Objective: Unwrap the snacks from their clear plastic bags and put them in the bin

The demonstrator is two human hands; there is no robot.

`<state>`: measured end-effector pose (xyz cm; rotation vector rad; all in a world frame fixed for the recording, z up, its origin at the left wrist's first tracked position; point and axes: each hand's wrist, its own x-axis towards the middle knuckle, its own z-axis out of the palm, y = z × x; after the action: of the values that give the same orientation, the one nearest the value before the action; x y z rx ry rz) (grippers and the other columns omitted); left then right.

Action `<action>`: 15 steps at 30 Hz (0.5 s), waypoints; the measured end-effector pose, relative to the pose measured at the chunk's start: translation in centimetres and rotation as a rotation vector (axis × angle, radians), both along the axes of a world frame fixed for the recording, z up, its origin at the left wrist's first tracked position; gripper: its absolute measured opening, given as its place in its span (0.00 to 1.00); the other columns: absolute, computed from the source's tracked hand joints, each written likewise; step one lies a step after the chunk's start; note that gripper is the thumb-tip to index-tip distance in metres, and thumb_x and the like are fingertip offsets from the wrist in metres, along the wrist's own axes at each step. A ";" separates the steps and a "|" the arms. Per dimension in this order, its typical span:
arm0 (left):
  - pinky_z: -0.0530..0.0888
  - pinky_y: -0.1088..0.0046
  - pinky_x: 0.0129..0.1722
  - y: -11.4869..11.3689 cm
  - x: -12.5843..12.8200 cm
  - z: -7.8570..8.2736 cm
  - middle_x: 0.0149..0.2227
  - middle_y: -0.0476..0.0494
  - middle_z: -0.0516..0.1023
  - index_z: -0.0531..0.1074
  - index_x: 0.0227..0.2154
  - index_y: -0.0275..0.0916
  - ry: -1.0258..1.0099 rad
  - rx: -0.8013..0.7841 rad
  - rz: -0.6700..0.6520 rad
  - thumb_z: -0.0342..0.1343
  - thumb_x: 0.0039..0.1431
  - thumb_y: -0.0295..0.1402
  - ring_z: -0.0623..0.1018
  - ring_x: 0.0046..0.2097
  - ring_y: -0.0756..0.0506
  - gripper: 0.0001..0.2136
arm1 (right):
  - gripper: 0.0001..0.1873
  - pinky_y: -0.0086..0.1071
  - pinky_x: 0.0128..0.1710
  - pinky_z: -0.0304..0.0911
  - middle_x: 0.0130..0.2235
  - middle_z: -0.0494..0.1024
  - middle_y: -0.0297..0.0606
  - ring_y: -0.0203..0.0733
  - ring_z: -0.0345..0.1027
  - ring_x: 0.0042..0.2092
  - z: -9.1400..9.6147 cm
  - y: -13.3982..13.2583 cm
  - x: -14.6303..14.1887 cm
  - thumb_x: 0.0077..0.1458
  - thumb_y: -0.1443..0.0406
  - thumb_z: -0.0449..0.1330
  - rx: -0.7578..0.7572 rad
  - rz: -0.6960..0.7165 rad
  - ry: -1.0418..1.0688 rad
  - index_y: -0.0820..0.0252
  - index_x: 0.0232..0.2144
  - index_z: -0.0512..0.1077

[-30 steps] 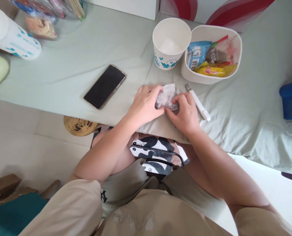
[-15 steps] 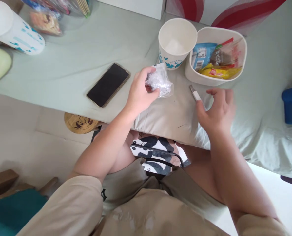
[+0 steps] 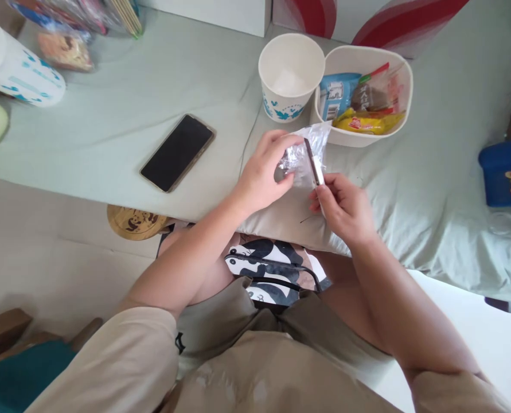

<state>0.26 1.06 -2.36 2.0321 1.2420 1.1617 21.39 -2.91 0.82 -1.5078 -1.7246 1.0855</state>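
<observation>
My left hand [image 3: 264, 172] is closed around a crinkled clear plastic packet [image 3: 299, 162], whose contents I cannot make out. In my right hand [image 3: 345, 207] is a small white utility knife [image 3: 316, 170], gripped between thumb and fingers. Its dark blade end points up and away from me, against or just in front of the packet's right side; whether it touches cannot be told. Both hands are above the cloth-covered table, in front of a white paper cup [image 3: 284, 103] with blue leaf prints.
A white bin [image 3: 369, 139] of packaged snacks stands right of the cup. A black phone [image 3: 178, 152] lies to the left. Farther left are a tall printed paper cup [image 3: 34, 77] and bagged snacks [image 3: 66, 50]. A blue box [image 3: 505, 175] sits at the right edge.
My right hand has picked up the utility knife from the table and brought it left to the packet. My left hand has shifted slightly right with the packet. The camera view has shifted slightly.
</observation>
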 end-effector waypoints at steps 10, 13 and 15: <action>0.80 0.63 0.52 2.2 -2.6 -1.1 0.61 0.40 0.70 0.63 0.61 0.49 -0.226 -0.111 0.223 0.65 0.59 0.43 0.77 0.59 0.38 0.29 | 0.15 0.35 0.30 0.64 0.25 0.76 0.34 0.41 0.70 0.26 -0.1 0.9 1.6 0.63 0.54 0.55 0.040 -0.010 -0.239 0.57 0.34 0.74; 0.80 0.65 0.48 0.5 -1.7 -0.1 0.59 0.39 0.72 0.67 0.59 0.46 -0.097 -0.197 0.081 0.66 0.57 0.37 0.80 0.52 0.42 0.27 | 0.14 0.40 0.36 0.68 0.33 0.78 0.41 0.46 0.72 0.33 -0.8 1.7 3.1 0.61 0.56 0.57 0.253 -0.184 -0.394 0.57 0.37 0.78; 0.79 0.65 0.48 -0.6 -0.9 1.0 0.56 0.39 0.74 0.70 0.56 0.43 0.033 -0.220 -0.044 0.65 0.56 0.32 0.80 0.49 0.43 0.24 | 0.14 0.44 0.41 0.69 0.38 0.78 0.45 0.50 0.74 0.38 -1.3 2.2 3.9 0.59 0.57 0.58 0.342 -0.235 -0.479 0.57 0.38 0.80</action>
<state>-0.62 0.46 -1.40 1.9116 1.2746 0.9306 25.31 -0.74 -0.50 -1.7766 -1.8570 0.2987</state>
